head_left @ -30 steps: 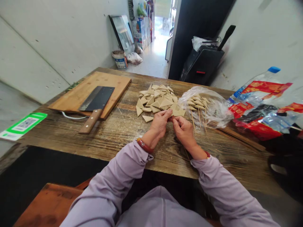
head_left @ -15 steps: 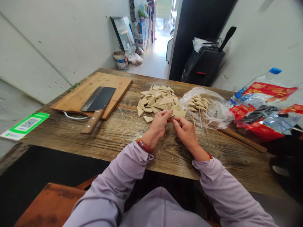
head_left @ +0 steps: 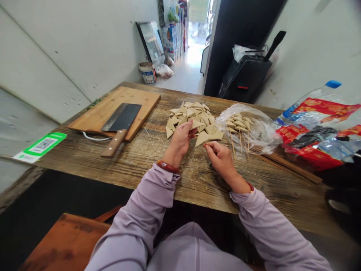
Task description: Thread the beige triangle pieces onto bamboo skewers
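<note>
A pile of flat tan triangular pieces (head_left: 205, 119), looking like tofu or dough, lies on the wooden table. At the pile's front edge my left hand (head_left: 180, 140) is closed, with a triangular piece (head_left: 195, 124) between thumb and fingers. My right hand (head_left: 221, 155) is pinched to its right. Its fingertips meet the lower edge of another triangular piece (head_left: 203, 139); the thin bamboo skewer in this grip is mostly hidden by the hand. Beside it, a clear plastic bag (head_left: 261, 126) holds more triangles on skewers (head_left: 240, 140), their sticks pointing toward me.
On the left a cleaver (head_left: 124, 119) rests on a wooden cutting board (head_left: 146, 98), its handle overhanging the near edge. Loose bamboo sticks (head_left: 287, 165) lie right of the bag. Red packaging (head_left: 316, 156) and a plastic bottle (head_left: 321, 92) crowd the right end of the table (head_left: 197, 184).
My left hand has moved left and up, away from my right hand, and now has a triangular piece in its fingers. My right hand has stayed nearly in place. The view has shifted slightly.
</note>
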A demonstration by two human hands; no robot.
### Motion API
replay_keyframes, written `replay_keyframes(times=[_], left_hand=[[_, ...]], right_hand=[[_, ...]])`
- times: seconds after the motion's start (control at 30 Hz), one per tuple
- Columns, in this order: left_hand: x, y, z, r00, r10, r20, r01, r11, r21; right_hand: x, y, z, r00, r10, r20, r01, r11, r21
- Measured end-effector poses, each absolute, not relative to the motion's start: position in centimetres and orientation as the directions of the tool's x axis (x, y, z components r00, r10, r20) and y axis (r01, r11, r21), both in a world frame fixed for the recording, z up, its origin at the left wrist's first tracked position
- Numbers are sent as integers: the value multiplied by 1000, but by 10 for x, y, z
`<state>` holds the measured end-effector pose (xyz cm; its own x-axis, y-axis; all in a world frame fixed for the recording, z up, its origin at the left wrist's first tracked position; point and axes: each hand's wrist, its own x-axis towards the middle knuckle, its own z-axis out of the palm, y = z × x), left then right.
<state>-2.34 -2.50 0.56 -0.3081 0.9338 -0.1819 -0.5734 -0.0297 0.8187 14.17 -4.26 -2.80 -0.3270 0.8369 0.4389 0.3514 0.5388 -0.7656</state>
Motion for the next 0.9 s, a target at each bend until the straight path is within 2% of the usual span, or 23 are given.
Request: replay_keyframes(times=[0.5,0.9], left_hand=[[-16,-23,-2,-356,932,-74,-515,-129,847],[-9,-23,-4,-371,927,-51,-494,-151,857]], right_hand=[[139,-44,-31,-330,828,454,406,559,-723],[138,-43,-29,-308,839,448,427,542,-724]])
